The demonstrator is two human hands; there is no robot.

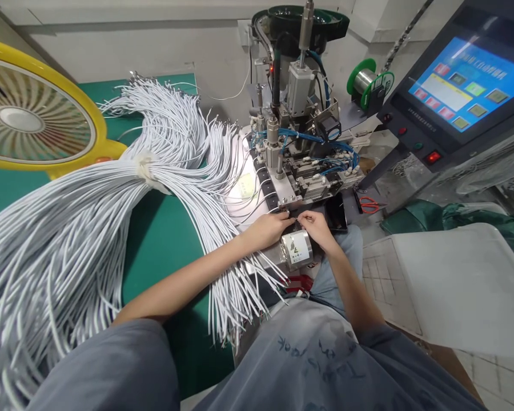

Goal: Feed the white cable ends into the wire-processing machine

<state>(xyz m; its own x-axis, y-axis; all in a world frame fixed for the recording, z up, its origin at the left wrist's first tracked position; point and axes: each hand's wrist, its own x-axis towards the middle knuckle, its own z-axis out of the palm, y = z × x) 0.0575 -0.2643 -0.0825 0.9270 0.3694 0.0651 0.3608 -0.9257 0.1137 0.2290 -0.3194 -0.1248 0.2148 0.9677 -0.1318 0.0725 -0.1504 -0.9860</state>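
Both hands are close together at the front edge of a machine (282,185) with metal cylinders and blue tubes. My left hand (275,226) has its fingers closed at the machine's front; what they hold is too small to name. Just to its right, my right hand (314,224) pinches something tiny that I cannot make out. Below the hands is a silver cylinder with a white label (298,249). A big bundle of white cables (89,200), tied with a pale band (144,170), spreads beside and under my left forearm.
A yellow fan (89,103) stands at the left over the green table (154,245). Further right are a touchscreen (466,85), a wire spool (363,80), red-handled scissors (369,205) and a pale plastic bin (449,279). A green bowl feeder (329,25) tops the machine.
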